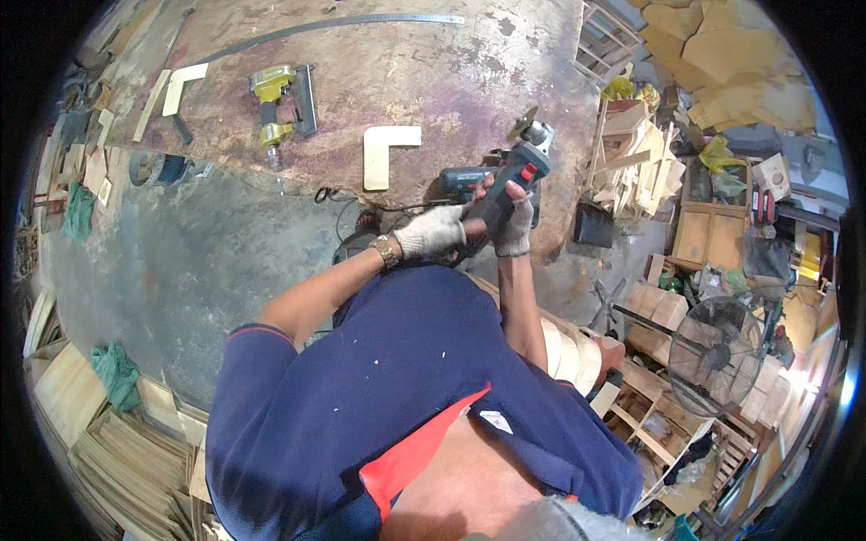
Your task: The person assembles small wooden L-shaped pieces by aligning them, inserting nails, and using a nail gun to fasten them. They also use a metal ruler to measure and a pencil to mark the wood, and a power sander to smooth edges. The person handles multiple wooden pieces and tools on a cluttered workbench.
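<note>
Both my gloved hands are on an angle grinder [521, 169], dark with a red switch, raised at the table's near edge. My right hand [515, 224] grips its body just below the switch, bare fingertips showing past the glove. Around the rear end closes my left hand [431, 232], a watch on its wrist; some of its fingers are hidden. The thin round disc [522, 123] is at the far end, apart from any wood. Just left of the grinder lies a second teal power tool [462, 182], partly covered. An L-shaped pale wood piece [376, 164] lies further left.
On the worn table [505, 54] are a yellow-green nail gun [271, 90], another L-shaped piece [184, 83] and a long metal ruler [361, 20]. Scrap wood [636, 158] is piled to the right. A fan [715, 356] stands nearer. Thin boards [126, 464] are stacked at lower left.
</note>
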A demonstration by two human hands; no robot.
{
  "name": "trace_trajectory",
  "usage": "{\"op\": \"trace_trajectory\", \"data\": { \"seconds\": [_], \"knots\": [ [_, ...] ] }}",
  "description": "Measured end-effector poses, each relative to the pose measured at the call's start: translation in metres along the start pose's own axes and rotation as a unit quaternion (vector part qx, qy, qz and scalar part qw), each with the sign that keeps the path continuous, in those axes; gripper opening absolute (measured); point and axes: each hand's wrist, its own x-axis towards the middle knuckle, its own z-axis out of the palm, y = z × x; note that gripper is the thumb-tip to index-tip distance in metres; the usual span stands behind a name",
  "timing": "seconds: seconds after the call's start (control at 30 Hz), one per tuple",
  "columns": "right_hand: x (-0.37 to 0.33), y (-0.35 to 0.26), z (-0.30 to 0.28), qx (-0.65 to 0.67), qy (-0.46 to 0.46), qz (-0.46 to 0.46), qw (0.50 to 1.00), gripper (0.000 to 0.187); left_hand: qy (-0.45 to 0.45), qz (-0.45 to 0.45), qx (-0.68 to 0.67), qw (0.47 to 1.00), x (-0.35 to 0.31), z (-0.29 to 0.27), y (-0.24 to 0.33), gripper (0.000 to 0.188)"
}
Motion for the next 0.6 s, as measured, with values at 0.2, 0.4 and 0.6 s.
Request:
{"op": "trace_trajectory", "data": {
  "seconds": [0.2,0.4,0.6],
  "knots": [
    [-0.001,-0.003,0.009,-0.199,0.112,-0.051,0.972,0.034,0.404,-0.254,0.405,0.780,0.006,-0.080,-0.067,0.078],
    [0.005,0.014,0.025,-0.385,0.164,-0.038,0.908,0.042,0.437,-0.220,0.420,0.765,0.003,-0.086,-0.093,0.068],
    [0.015,0.024,0.030,-0.602,0.188,-0.053,0.774,0.073,0.516,-0.210,0.180,0.811,-0.033,-0.095,-0.061,0.054]
  ]
}}
